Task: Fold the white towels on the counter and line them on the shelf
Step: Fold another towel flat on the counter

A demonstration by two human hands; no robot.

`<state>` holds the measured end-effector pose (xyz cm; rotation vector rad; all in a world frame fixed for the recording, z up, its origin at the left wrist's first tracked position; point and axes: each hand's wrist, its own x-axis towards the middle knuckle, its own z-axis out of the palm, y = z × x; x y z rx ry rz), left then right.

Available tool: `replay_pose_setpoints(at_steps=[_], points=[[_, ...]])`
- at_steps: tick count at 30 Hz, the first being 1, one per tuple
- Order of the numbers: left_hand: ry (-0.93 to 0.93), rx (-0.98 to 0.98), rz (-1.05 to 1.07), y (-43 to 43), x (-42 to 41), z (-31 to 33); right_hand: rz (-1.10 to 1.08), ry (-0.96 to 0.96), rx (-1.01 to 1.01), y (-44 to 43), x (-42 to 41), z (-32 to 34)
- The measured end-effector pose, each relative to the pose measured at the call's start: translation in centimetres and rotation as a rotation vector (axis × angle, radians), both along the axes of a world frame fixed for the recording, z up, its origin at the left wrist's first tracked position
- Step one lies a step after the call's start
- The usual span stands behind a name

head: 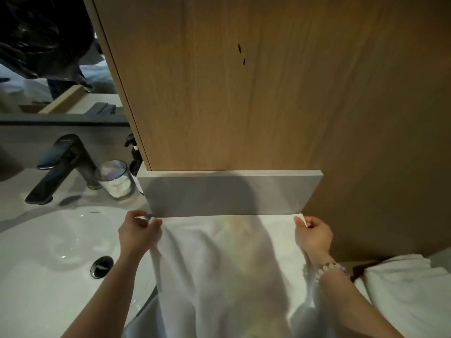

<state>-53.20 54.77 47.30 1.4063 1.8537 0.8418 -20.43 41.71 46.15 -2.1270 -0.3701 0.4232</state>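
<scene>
No readable text in view. Basin: tiny dark mark on the far rim, in front of the tap; too small and blurred to read. Pump bottle at the back edge of the counter, beside the glass: pale patch, nothing legible. Wooden panel: two dark flecks, not characters.

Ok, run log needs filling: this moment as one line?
white towel: spread beside sink | left hand: pinches far left corner | right hand: pinches far right corner | other towel: at right
</scene>
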Motion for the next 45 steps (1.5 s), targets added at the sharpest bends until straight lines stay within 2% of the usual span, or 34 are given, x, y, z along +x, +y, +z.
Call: replay_pose_setpoints(at_steps=[4,8,11,13,15,18,21,24,26,28,34,41,45], points=[[-0.007,-0.059,0.074,0.4,-0.2,-0.3,-0.035,-0.045,-0.018,-0.1,-0.1,-0.6],[-0.011,-0.129,0.085,0.1,0.1,0.2,-0.063,-0.078,-0.126,0.1,-0.2,-0.1],[-0.041,-0.169,0.066,-1.3,-0.3,0.4,-0.071,-0.237,-0.182,-0.3,-1.3,1.8],[-0.062,-0.169,0.068,-2.8,-1.0,0.5,-0.031,-0.347,-0.086,-0.7,-3.1,2.8],[-0.049,-0.15,0.078,-4.4,-2.1,0.4,0.12,-0.412,0.06,-0.8,-6.3,3.2],[-0.038,-0.137,0.029,-6.8,-3.8,0.2,0.574,-0.6,0.2,-0.1,-12.9,2.7],[-0.055,-0.129,-0.096,-9.7,-4.9,1.0,1.054,-0.708,0.135,1.4,-18.2,3.2],[-0.014,-0.166,-0.295,-12.6,-5.1,1.9,1.366,-0.631,-0.137,2.7,-20.7,3.5],[0.086,-0.179,-0.408,-13.8,-5.3,1.8,1.448,-0.56,-0.299,3.1,-21.1,3.2],[0.162,-0.175,-0.435,-14.5,-5.5,1.8,1.484,-0.47,-0.38,3.4,-21.1,2.8],[0.231,-0.194,-0.462,-15.7,-6.9,2.4,1.508,-0.393,-0.434,3.9,-21.1,2.8],[0.248,-0.443,-0.729,-16.5,-10.6,2.8,1.461,-0.273,-0.353,3.5,-20.7,2.4],[0.1,-0.581,-0.785,-18.2,-13.4,2.7,1.459,-0.361,-0.344,3.3,-20.7,2.0]])
